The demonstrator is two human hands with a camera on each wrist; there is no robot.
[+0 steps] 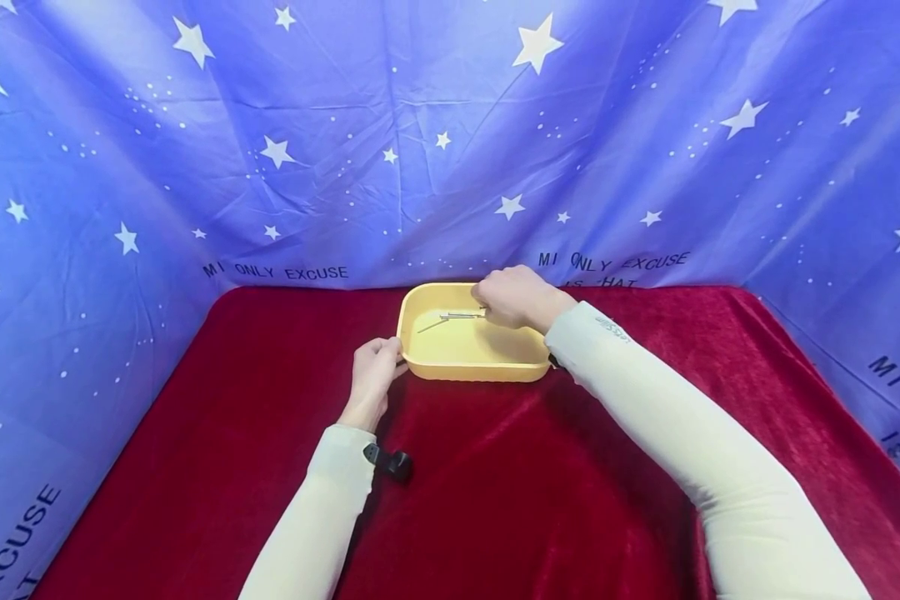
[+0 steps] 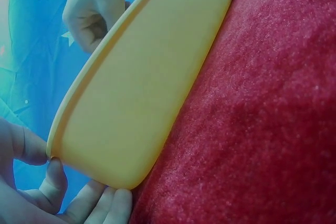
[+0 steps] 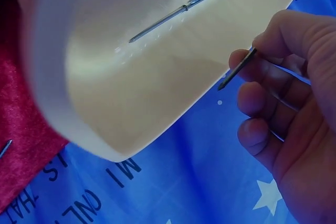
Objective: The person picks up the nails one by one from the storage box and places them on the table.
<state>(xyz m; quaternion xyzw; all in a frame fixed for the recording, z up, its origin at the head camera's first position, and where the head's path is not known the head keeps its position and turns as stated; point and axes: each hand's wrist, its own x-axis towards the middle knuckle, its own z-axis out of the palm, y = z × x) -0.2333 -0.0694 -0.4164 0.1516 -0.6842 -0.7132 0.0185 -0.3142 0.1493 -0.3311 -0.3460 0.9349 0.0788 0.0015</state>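
A yellow rectangular tray [image 1: 476, 372] stands on the red cloth. My left hand [image 1: 375, 372] pinches its near left corner, thumb and forefinger at the rim, other fingertips against the outer wall in the left wrist view. Over the tray's far right side is my right hand [image 1: 519, 297]. Between thumb and forefinger it pinches a nail [image 3: 237, 70], point outward, as the right wrist view shows. Several steel nails [image 3: 157, 26] lie together on the tray's floor, apart from the held one.
Red velvety cloth [image 1: 495, 492] covers the table. A thin metal piece [image 3: 5, 148], perhaps another nail, lies on it outside the tray. A blue curtain [image 1: 390, 192] with white stars hangs close behind the tray and along both sides.
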